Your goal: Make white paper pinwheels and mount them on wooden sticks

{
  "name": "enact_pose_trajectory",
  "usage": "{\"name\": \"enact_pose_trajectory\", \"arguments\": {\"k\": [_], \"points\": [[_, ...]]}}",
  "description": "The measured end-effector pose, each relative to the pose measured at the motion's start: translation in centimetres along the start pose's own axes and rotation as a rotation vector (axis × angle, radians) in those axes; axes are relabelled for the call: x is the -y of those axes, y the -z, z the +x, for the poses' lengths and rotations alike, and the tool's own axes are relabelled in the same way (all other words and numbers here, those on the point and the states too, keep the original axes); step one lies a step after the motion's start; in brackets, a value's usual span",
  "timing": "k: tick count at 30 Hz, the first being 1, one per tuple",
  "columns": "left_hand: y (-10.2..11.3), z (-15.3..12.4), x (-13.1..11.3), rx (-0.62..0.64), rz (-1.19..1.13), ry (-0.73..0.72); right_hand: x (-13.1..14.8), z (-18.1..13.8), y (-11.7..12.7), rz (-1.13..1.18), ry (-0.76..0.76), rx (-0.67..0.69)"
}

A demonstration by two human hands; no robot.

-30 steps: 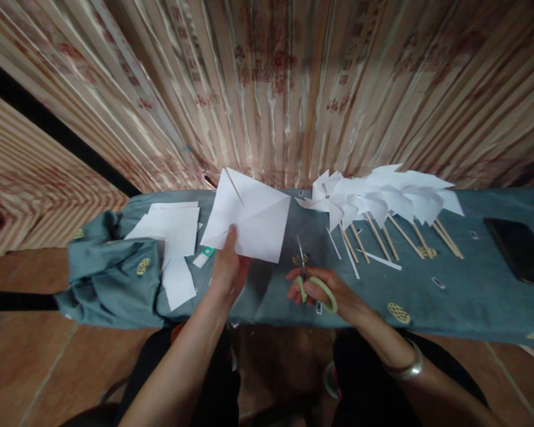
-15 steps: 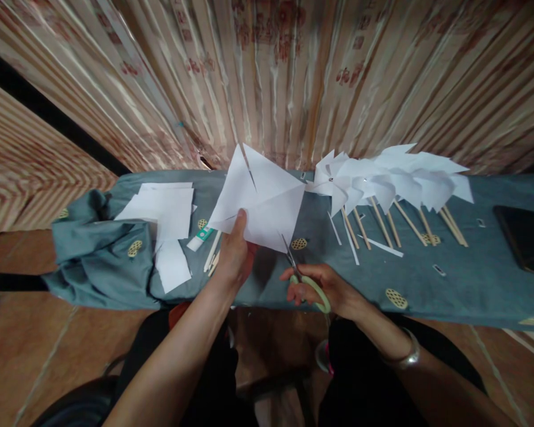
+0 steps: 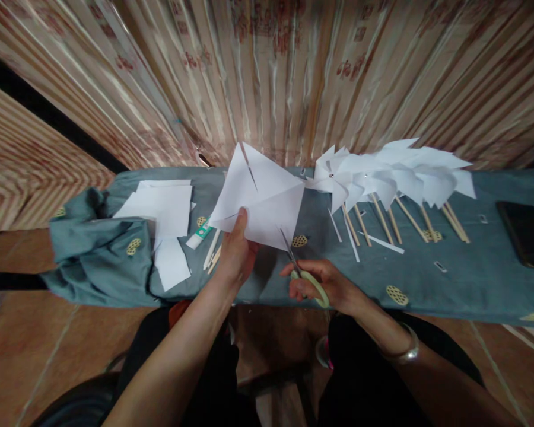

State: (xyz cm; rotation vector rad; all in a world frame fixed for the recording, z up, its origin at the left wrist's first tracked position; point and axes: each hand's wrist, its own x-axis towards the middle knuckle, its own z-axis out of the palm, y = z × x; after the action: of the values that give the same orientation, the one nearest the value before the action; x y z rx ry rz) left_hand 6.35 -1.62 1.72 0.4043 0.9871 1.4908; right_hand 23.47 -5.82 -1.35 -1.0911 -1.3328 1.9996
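My left hand is closed on a white square sheet of paper with creases and a cut at its top corner, held up over the table. My right hand grips green-handled scissors by the handles. Their blades point up to the sheet's lower right corner and touch it.
A teal cloth covers the long table, bunched at its left end. White paper sheets, a glue stick and wooden sticks lie to the left. Several finished white pinwheels on sticks lie to the right, then a black phone. A curtain hangs behind.
My left hand has lifted the sheet. My right hand has raised the scissors from the cloth and brought the blades to the sheet's lower right corner.
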Motion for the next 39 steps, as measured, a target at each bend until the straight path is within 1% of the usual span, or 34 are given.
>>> {"name": "enact_pose_trajectory", "arguments": {"k": [7, 16, 22, 28, 32, 39], "points": [[-0.13, 0.05, -0.09, -0.019, -0.028, -0.003, -0.03, 0.04, -0.19, 0.032, -0.026, -0.021], [0.16, 0.24, -0.10, -0.004, -0.039, -0.017, -0.04, 0.13, -0.40, 0.063, -0.062, -0.053], [0.10, 0.10, -0.18, -0.018, -0.027, -0.009, -0.07, 0.20, -0.54, 0.052, -0.052, -0.068], [-0.11, -0.44, 0.15, 0.014, 0.013, 0.040, 0.04, 0.32, -0.43, 0.052, -0.036, -0.070], [-0.13, -0.52, 0.26, 0.010, 0.021, 0.056, -0.22, 0.38, -0.27, 0.045, -0.028, -0.058], [-0.21, -0.55, 0.12, 0.010, 0.022, 0.040, -0.55, 0.43, -0.41, 0.054, -0.028, -0.080]]}}
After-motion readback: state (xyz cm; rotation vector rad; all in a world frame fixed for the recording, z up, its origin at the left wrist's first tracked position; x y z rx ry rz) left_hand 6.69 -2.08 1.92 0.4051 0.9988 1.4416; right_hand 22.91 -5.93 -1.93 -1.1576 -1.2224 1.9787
